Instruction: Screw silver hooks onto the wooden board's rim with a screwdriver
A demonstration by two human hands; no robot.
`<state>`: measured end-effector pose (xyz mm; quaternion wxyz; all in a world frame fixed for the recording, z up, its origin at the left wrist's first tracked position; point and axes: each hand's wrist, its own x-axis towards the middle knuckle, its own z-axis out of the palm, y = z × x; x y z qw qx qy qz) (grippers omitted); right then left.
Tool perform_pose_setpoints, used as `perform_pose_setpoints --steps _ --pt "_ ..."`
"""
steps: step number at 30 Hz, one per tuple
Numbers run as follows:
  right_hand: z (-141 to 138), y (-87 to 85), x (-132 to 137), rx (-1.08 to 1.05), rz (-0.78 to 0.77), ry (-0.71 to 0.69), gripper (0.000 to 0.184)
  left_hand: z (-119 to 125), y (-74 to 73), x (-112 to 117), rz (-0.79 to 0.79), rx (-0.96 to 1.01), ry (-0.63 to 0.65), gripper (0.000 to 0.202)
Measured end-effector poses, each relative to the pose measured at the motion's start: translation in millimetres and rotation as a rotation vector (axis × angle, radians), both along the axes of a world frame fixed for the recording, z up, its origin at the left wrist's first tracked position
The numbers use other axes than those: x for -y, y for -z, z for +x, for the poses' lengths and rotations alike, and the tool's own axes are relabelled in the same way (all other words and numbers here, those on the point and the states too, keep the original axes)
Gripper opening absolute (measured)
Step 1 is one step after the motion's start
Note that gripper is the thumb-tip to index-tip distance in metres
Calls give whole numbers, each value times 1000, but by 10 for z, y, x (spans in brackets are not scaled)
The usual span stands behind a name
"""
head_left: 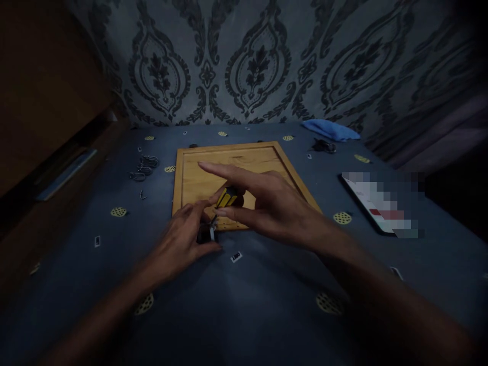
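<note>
My right hand grips a short screwdriver with a yellow and black handle between thumb and fingers, its index finger stretched out. The screwdriver's shaft slants down to a small dark metal fitting at the near edge of a wooden panel. Around that fitting, my left hand is closed, with fingers on its far side and the thumb on its near side. The panel lies flat and has a raised border, with small holes near its front edge. The fingers partly hide the screwdriver's tip.
Several dark metal hooks and a few screws lie left of the panel. To the right are a phone, a blue cloth and a small dark object. A wooden cabinet borders the patterned cloth surface.
</note>
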<state>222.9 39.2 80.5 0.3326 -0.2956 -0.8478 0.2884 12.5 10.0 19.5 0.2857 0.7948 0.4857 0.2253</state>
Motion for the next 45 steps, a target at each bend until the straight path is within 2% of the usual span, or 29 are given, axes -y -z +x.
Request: perform_pose_setpoints --steps 2,6,7,10,15,20,31,45 --pt "-19 37 -18 -25 -54 -5 59 -5 12 5 -3 -3 -1 62" --pt "-123 133 -19 -140 -120 101 23 -16 46 11 23 -35 1 59" --pt "-147 142 -9 -145 -133 124 22 -17 51 11 33 -40 4 59" --pt "-185 111 44 -118 -150 164 30 -17 51 12 40 -31 14 61" --pt "-198 8 140 -187 -95 278 28 -12 23 13 -14 -16 -4 66" --pt "-215 44 143 -149 -95 223 28 -14 29 9 2 -35 -1 67" --pt "-225 102 105 -113 -83 205 32 -18 56 4 32 -21 12 69" --pt "-180 53 107 -90 -96 208 30 -30 64 6 32 -16 4 65"
